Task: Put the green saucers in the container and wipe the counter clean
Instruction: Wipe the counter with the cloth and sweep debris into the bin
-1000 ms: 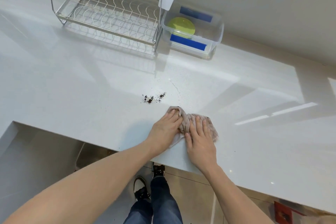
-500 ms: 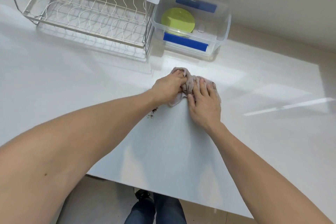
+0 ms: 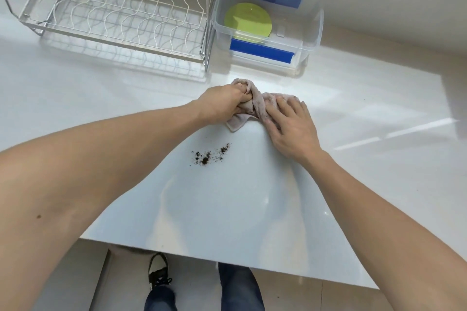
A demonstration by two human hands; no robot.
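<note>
Left hand (image 3: 225, 103) is fisting the bunched pinkish cloth (image 3: 255, 103), right hand (image 3: 290, 124) lying flat on it, just behind dark crumbs (image 3: 209, 155) (no legible labels).

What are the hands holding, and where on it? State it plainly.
The cloth: the left hand clutches its bunched left end, while the right hand presses flat on its right part against the counter.
</note>
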